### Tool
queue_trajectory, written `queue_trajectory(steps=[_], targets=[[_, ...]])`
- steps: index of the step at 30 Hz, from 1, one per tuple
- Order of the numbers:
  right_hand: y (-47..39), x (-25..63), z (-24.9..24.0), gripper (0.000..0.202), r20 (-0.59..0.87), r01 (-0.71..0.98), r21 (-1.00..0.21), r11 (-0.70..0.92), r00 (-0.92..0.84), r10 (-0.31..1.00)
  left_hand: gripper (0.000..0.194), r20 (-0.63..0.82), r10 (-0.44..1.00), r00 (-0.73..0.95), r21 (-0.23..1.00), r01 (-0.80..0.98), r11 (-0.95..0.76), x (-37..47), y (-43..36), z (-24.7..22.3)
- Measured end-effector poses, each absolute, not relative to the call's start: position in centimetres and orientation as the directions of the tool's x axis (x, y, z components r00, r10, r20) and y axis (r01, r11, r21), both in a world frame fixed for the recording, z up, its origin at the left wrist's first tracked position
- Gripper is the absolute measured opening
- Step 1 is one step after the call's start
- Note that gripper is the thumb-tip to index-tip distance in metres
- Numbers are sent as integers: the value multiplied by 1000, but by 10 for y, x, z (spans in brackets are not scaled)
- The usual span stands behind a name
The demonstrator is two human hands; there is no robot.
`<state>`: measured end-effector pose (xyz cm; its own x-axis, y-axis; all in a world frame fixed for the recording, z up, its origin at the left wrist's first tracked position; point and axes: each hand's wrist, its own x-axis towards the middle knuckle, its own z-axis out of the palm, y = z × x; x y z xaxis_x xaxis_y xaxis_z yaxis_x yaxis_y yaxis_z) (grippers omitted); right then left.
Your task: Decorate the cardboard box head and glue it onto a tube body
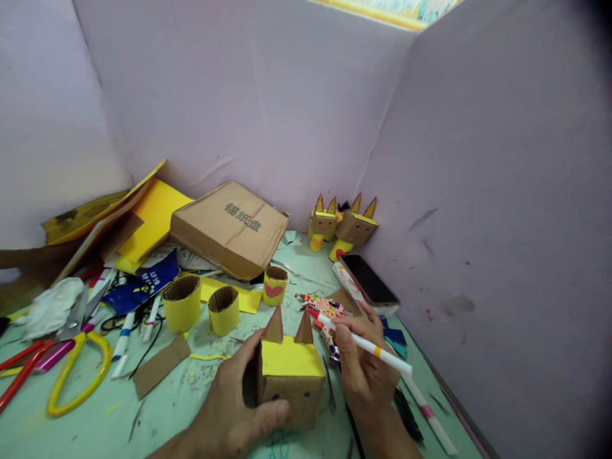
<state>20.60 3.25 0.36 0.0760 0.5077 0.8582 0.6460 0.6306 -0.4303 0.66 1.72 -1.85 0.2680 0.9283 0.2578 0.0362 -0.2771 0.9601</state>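
Note:
My left hand [239, 395] wraps round the left side of a small cardboard box head [294, 382]. The head has a yellow top, two pointed ears with coloured edges, and dark dot eyes; my thumb lies across its front. In my right hand [368, 376] a white marker [368, 344] is gripped like a pen, its red tip pointing left, just above and behind the right ear. Tip and ear look apart, though depth is hard to judge. Behind the head stand two plain yellow cardboard tubes [182, 305] and one tube with a red heart [275, 287].
Finished box figures [356, 226] stand in the back corner. A phone [368, 280] lies at the right wall. A flat cardboard box [229, 229] and yellow sheets [148, 223] lean at the back. Yellow-handled scissors [79, 376], several markers and scraps crowd the left.

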Motion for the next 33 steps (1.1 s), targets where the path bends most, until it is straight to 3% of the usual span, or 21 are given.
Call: queue_trajectory(steps=[5, 10, 20, 33], targets=[[29, 206, 7, 19, 832, 644, -443, 624, 36, 554, 78, 231, 934, 272, 970, 15, -244, 10, 16, -12], [26, 206, 9, 18, 853, 618, -397, 678, -23, 521, 78, 230, 935, 271, 969, 30, -247, 9, 17, -14], [21, 204, 8, 19, 798, 574, -453, 682, -80, 597, 77, 218, 936, 278, 969, 49, -240, 8, 16, -10], [29, 208, 4, 17, 837, 602, -469, 647, 68, 543, 79, 244, 930, 275, 958, 83, -276, 6, 16, -17]])
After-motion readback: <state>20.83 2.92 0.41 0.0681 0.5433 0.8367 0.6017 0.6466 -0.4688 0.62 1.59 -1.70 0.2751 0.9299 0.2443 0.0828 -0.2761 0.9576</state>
